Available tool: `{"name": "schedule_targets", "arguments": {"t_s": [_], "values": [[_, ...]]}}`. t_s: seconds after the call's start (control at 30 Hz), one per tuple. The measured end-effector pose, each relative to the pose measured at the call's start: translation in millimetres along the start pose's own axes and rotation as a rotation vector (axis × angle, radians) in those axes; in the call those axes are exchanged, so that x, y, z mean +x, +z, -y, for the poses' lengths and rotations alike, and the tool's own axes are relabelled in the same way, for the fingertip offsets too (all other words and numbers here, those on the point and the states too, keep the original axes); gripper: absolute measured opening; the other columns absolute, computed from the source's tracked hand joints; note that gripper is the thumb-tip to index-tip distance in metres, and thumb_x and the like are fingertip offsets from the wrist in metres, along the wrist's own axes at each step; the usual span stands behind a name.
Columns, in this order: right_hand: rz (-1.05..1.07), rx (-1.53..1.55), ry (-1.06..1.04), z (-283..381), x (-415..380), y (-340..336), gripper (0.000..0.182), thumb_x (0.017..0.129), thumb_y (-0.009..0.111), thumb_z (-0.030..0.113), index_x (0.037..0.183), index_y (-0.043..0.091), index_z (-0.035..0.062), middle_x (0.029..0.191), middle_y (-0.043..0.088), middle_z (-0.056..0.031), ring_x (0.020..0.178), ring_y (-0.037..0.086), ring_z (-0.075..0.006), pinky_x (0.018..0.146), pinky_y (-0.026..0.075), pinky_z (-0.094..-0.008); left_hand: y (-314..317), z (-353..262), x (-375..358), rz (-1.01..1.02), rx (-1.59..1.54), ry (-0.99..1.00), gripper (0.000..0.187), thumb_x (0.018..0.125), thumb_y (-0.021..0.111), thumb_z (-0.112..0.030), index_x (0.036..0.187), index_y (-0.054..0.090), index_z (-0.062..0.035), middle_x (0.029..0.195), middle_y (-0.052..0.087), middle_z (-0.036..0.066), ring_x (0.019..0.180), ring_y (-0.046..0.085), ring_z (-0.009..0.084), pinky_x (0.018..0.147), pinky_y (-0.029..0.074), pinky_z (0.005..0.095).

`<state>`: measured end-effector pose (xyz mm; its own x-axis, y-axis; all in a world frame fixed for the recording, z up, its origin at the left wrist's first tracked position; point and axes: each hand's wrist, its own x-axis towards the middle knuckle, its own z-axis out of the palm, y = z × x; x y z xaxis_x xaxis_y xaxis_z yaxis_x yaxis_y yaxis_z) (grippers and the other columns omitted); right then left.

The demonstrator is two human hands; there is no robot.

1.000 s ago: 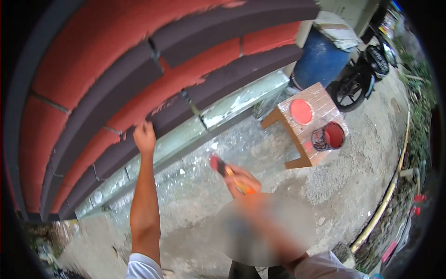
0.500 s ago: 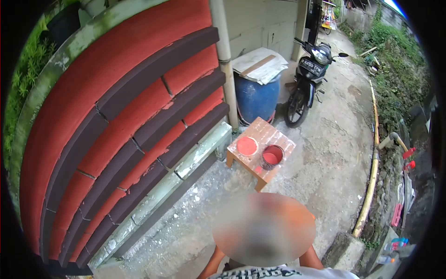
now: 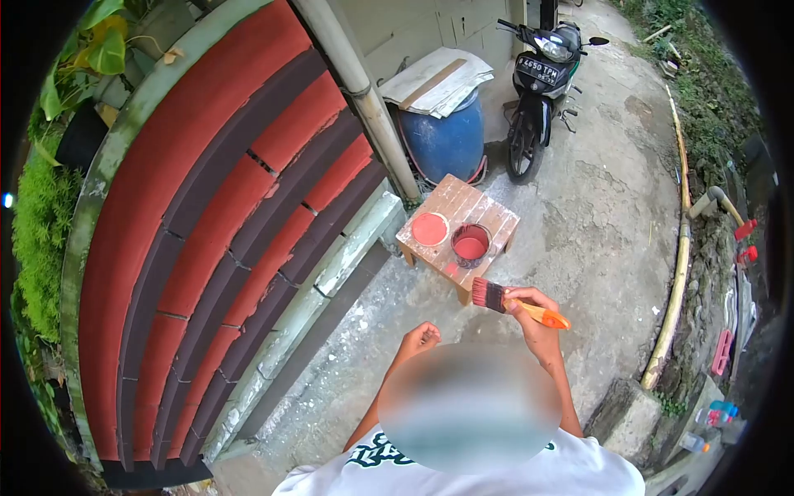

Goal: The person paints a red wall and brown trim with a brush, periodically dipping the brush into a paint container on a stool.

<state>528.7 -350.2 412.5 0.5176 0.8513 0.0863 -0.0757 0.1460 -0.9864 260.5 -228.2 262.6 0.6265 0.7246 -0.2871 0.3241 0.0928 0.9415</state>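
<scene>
A paintbrush (image 3: 488, 295) with red-stained bristles and an orange-and-yellow handle is in my right hand (image 3: 533, 318), its fingers pinched round the handle. The bristles point left, just in front of a small wooden table (image 3: 467, 198). On that table stands a dark paint pot (image 3: 471, 245) with red paint inside, and beside it lies a round lid (image 3: 430, 229) coated in red. My left hand (image 3: 420, 337) is lower and to the left, its fingers curled in with nothing in them. A blurred oval hides part of my torso.
On the left curves a wall (image 3: 207, 157) with red and dark brown bands. Behind the table stand a covered blue barrel (image 3: 442, 140) and a parked motorbike (image 3: 542, 91). A bamboo pole (image 3: 674, 306) lies along the path's right edge, near plastic bottles (image 3: 715, 413).
Both hands have come into view from behind the blurred patch, the right one raised with the paintbrush. The view has shifted, so the table appears higher and slightly left.
</scene>
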Motion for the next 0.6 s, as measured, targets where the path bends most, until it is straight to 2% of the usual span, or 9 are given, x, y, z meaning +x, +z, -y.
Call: {"name": "schedule_targets", "arguments": {"t_s": [0.07, 0.3, 0.6], "values": [[0.006, -0.015, 0.022, -4.6, 18.0, -5.9, 0.012, 0.098, 0.072, 0.007, 0.108, 0.073, -0.0007, 0.114, 0.075, -0.0120, 0.100, 0.069, -0.0144, 0.089, 0.055, -0.0290, 5.3, -4.6, 9.7, 0.037, -0.058, -0.070, 0.004, 0.100, 0.061, -0.006, 0.103, 0.060, -0.0038, 0.092, 0.070, 0.004, 0.081, 0.066, 0.0126, 0.076, 0.054, 0.0291], [-0.054, -0.152, 0.048, -46.5, 90.9, 0.2, 0.012, 0.099, 0.072, 0.008, 0.106, 0.074, -0.0020, 0.111, 0.076, -0.0111, 0.097, 0.069, -0.0126, 0.087, 0.056, -0.0279, 10.9, 25.4, 77.9, 0.150, -0.193, -0.112, 0.010, 0.097, 0.055, 0.001, 0.099, 0.051, -0.0083, 0.096, 0.066, 0.006, 0.087, 0.066, 0.0154, 0.079, 0.053, 0.0302], [-0.093, -0.255, 0.113, -101.8, 186.2, 31.2, 0.013, 0.100, 0.070, 0.007, 0.108, 0.075, -0.0019, 0.113, 0.076, -0.0117, 0.102, 0.070, -0.0143, 0.090, 0.056, -0.0281, -19.9, 36.7, 189.3, 0.311, -0.365, -0.049, 0.014, 0.097, 0.058, 0.004, 0.101, 0.053, -0.0081, 0.096, 0.067, 0.005, 0.090, 0.066, 0.0150, 0.081, 0.055, 0.0314]]}}
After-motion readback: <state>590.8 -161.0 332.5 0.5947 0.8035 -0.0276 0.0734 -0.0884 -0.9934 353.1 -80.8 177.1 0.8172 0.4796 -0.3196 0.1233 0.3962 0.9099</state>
